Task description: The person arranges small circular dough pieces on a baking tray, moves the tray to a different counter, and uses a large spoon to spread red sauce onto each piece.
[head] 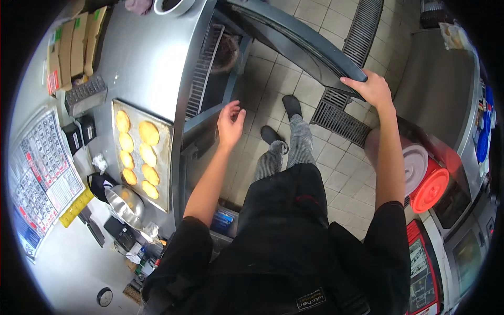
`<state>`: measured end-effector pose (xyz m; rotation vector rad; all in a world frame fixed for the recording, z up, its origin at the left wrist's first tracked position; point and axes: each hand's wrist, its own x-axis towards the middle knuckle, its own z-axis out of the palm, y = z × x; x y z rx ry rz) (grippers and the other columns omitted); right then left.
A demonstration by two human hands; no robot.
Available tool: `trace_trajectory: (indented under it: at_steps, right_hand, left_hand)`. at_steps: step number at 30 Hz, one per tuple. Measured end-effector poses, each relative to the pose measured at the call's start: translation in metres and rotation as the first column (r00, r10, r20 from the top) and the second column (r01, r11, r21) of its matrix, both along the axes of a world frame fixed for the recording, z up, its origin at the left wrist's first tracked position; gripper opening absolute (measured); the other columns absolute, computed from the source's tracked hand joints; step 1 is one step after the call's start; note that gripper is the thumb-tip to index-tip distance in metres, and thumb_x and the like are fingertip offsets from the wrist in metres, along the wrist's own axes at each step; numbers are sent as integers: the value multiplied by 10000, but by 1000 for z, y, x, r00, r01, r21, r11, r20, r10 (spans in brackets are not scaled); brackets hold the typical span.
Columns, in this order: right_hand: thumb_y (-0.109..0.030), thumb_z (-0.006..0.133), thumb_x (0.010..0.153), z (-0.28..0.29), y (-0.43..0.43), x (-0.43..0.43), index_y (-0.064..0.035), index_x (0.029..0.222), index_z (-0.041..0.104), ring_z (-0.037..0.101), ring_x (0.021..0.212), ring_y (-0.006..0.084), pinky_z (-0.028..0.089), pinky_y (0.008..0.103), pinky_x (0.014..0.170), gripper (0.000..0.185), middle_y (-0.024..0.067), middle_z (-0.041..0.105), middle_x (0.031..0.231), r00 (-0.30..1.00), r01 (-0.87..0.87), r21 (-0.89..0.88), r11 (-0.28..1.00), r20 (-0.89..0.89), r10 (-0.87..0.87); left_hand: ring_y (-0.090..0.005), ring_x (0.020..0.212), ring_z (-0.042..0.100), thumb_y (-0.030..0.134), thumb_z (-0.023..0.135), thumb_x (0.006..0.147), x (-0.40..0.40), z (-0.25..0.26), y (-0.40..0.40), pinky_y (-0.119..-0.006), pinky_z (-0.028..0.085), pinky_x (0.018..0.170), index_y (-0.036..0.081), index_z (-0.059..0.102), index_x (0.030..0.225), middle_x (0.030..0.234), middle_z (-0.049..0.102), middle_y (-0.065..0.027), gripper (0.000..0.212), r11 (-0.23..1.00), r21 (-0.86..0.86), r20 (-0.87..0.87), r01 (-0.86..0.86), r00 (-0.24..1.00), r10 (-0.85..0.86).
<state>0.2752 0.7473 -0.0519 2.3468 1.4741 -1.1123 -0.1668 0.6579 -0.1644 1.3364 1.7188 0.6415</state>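
Observation:
My right hand [372, 87] grips the free edge of an open steel refrigerator door [315, 51], thumb on its inner side. In front of the open cabinet under the steel counter [157, 59], my left hand [231, 124] hangs in the air with curled fingers, the thumb apart, touching nothing. Inside the cabinet a wire shelf [202, 75] shows, with a round brownish thing [225, 53] beside it that I cannot make out. On the counter, left of my left hand, lies a metal baking tray [165, 157] with several flat yellow rounds [149, 133] in two rows.
A steel bowl [126, 202] and a metal grater [86, 94] stand past the tray. Floor drain grates [340, 118] lie beyond my feet. Lidded buckets, one with a red lid [430, 190], stand at the right by another steel counter [437, 90]. A white bowl [173, 6] sits at the top.

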Motion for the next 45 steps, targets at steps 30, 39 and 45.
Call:
trace_trajectory:
  at_steps: [30, 39, 45]
  right_hand:
    - [-754, 762, 692, -4, 21, -8, -124, 1142, 777, 730, 981, 332, 562, 444, 886, 774, 137, 774, 985, 984, -114, 212, 971, 156, 82]
    - [-731, 751, 735, 6, -40, -50, -71, 1218, 723, 719, 1068, 316, 536, 458, 929, 818, 184, 751, 1125, 1000, 29, 159, 987, -11, -28]
    - [-492, 821, 816, -111, -140, -99, 29, 1455, 502, 613, 1256, 324, 461, 407, 1084, 884, 205, 627, 1379, 721, 274, 65, 960, -674, -160]
  left_hand:
    - [-177, 931, 653, -34, 695, 781, -69, -163, 73, -328, 537, 857, 43, 650, 999, 959, 680, -48, 236, 730, -446, 687, -518, 325, 651]
    - [-205, 954, 697, -67, 669, 787, 30, 67, -128, -366, 556, 896, 19, 709, 1088, 1024, 735, -87, 315, 794, -592, 675, -135, 455, 581]
    - [-156, 880, 692, -88, 715, 779, 6, 212, -163, -295, 543, 822, -5, 711, 1079, 973, 738, -67, 311, 902, -412, 772, -132, 476, 422]
